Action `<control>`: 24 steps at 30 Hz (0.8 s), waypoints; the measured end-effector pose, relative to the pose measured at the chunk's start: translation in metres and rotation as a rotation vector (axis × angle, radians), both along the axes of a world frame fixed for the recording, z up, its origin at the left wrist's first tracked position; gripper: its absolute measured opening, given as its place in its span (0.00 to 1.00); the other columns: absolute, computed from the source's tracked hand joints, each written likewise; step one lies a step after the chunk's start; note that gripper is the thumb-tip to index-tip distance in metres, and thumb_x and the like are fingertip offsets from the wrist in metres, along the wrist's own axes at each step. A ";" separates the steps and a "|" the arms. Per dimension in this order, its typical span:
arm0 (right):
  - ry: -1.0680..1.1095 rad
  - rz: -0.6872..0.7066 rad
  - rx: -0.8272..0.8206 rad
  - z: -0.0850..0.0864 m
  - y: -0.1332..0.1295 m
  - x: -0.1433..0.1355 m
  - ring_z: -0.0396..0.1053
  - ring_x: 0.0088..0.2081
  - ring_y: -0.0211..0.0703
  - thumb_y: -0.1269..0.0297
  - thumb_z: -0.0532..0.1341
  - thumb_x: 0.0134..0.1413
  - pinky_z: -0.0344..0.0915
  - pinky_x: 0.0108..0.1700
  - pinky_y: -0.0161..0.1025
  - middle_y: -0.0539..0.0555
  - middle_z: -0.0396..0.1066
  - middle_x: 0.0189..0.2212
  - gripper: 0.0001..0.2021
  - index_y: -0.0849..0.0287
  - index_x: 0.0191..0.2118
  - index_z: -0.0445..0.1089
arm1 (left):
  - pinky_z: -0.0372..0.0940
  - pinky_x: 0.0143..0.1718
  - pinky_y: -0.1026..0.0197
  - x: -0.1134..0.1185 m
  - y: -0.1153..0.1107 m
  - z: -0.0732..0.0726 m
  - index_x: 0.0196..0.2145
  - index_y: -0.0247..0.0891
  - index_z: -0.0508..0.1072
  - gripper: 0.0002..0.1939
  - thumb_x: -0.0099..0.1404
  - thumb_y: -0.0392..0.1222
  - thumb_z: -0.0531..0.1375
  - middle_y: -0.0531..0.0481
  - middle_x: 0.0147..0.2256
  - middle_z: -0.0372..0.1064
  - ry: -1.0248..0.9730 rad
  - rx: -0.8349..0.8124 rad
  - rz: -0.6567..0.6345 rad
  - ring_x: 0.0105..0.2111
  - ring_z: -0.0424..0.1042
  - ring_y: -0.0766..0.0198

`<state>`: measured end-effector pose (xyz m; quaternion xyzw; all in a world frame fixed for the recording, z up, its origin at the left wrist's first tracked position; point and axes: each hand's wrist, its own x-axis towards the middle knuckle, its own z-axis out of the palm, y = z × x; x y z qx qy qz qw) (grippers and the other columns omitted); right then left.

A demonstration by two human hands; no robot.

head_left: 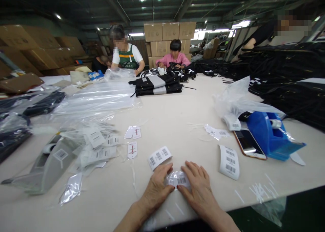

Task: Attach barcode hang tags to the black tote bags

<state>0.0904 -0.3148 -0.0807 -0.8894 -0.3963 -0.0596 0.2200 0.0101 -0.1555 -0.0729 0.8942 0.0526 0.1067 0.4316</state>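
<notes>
Close to the front of the table, a small barcode tag (pixel 179 180) with a shiny, clear surface lies between my two hands. My left hand (pixel 157 185) grips its left end between thumb and fingers. At the other end, my right hand (pixel 199 188) does the same, thumb at the near edge and fingers at the far side. Just beyond my left fingers curls a white sheet of barcode stickers (pixel 159 156). Another curled sticker sheet (pixel 229 161) rests to the right. Two hang tags with red print, one of them a single tag (pixel 132 150), lie up and to the left.
A grey tape dispenser (pixel 48 167) and a heap of printed labels (pixel 101 147) occupy the left. On the right are a phone (pixel 250 143) and a blue tape dispenser (pixel 271 134). Folded black goods (pixel 157 85) and clear plastic bags (pixel 99 96) lie farther back, where co-workers sit.
</notes>
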 end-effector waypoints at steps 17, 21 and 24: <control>1.183 -0.006 0.475 0.032 -0.019 0.021 0.54 0.23 0.34 0.56 0.64 0.38 0.49 0.25 0.32 0.44 0.58 0.18 0.14 0.59 0.24 0.60 | 0.60 0.31 0.66 -0.019 0.042 0.042 0.27 0.37 0.75 0.08 0.55 0.39 0.56 0.52 0.24 0.68 0.107 -0.203 0.106 0.27 0.66 0.67; 1.402 -0.064 0.675 0.035 -0.032 0.023 0.57 0.22 0.33 0.57 0.69 0.31 0.49 0.25 0.30 0.46 0.64 0.19 0.18 0.60 0.25 0.60 | 0.56 0.26 0.67 -0.019 0.039 0.050 0.21 0.34 0.73 0.09 0.50 0.43 0.60 0.54 0.17 0.63 0.190 -0.678 0.328 0.22 0.60 0.69; 1.437 -0.089 0.770 0.040 -0.036 0.025 0.59 0.21 0.32 0.60 0.70 0.32 0.50 0.24 0.29 0.47 0.66 0.19 0.18 0.60 0.27 0.61 | 0.54 0.23 0.67 -0.010 0.033 0.051 0.19 0.33 0.71 0.11 0.47 0.45 0.62 0.55 0.15 0.60 0.131 -0.935 0.409 0.20 0.56 0.71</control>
